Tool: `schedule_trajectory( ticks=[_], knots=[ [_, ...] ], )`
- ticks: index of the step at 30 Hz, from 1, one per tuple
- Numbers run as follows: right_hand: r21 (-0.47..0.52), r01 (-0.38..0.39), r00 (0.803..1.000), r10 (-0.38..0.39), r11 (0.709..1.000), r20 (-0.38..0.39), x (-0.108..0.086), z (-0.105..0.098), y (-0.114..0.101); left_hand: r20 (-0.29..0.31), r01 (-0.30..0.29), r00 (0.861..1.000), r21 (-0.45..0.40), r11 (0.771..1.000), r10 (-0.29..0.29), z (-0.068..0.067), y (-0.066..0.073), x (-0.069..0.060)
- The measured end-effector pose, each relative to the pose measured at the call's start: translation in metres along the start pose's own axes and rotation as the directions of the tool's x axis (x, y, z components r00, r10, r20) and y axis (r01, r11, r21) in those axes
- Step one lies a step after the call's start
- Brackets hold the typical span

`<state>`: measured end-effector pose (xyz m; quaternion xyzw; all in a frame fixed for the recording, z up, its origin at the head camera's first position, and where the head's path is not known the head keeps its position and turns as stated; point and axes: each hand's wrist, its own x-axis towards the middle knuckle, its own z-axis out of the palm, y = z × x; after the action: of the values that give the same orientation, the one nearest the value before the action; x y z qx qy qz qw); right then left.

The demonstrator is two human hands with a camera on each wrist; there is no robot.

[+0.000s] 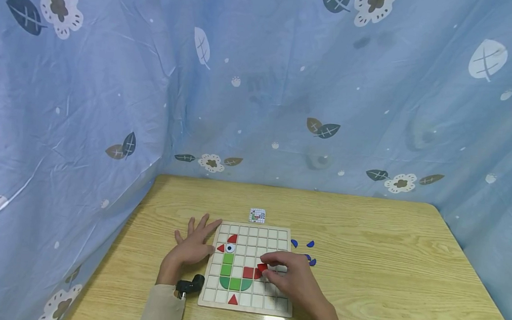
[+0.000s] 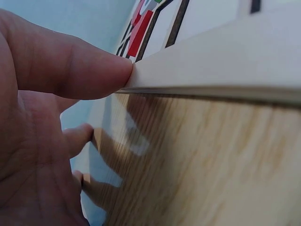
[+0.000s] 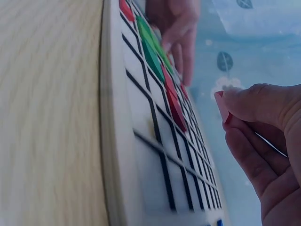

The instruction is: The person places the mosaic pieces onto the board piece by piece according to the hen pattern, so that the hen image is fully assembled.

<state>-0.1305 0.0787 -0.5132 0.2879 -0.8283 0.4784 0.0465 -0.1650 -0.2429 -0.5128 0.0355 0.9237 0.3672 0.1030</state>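
The right hand (image 1: 290,276) is hovering over the right part of the grid board (image 1: 268,302), and its thumb and forefinger are pinching a small red piece (image 1: 262,267); the right wrist view is showing that piece clear of the surface. Over on the left, the left hand (image 1: 193,247) is spreading its fingers wide, its thumb touching the board's left edge and its forefinger reaching the far left corner.

On the board, a round eye piece (image 1: 230,248) is sitting far left, with a curved red piece (image 1: 232,238) on its far side and a red triangle (image 1: 220,248) pointing left beside it. Green squares (image 1: 227,269) are running down toward the near side, and two rounded dark green pieces (image 1: 246,284) are flanking the nearest one. A red square (image 1: 248,272) is lying near the middle, just left of the right hand, while another red triangle (image 1: 233,299) is resting in the near row.

Beyond the far edge, a small picture card (image 1: 257,215) is lying on the wooden table (image 1: 364,267). Blue pieces (image 1: 310,243) are scattering off to the right.
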Motion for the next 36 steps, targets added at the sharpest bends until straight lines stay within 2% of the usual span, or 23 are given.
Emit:
schedule_trajectory(
  ticks=[9,17,25,36],
  knots=[
    [0.008,-0.057,0.995,0.056,0.998,0.079,0.012,0.025,-0.008,-0.005,-0.008,1.000,-0.011,1.000,0.008,0.001,-0.001,0.000],
    [0.005,-0.053,0.988,0.052,0.999,0.146,0.022,0.040,-0.011,-0.012,-0.013,1.000,-0.017,1.000,0.012,0.001,-0.001,0.000],
    [-0.055,-0.022,0.980,0.033,0.998,0.197,0.028,0.052,-0.013,-0.003,0.002,1.000,0.007,1.000,-0.002,-0.001,0.000,0.000],
    [-0.185,0.022,0.979,0.017,0.983,0.205,0.031,0.057,-0.013,-0.005,0.008,1.000,0.017,1.000,-0.008,0.001,-0.001,0.001]
  ],
)
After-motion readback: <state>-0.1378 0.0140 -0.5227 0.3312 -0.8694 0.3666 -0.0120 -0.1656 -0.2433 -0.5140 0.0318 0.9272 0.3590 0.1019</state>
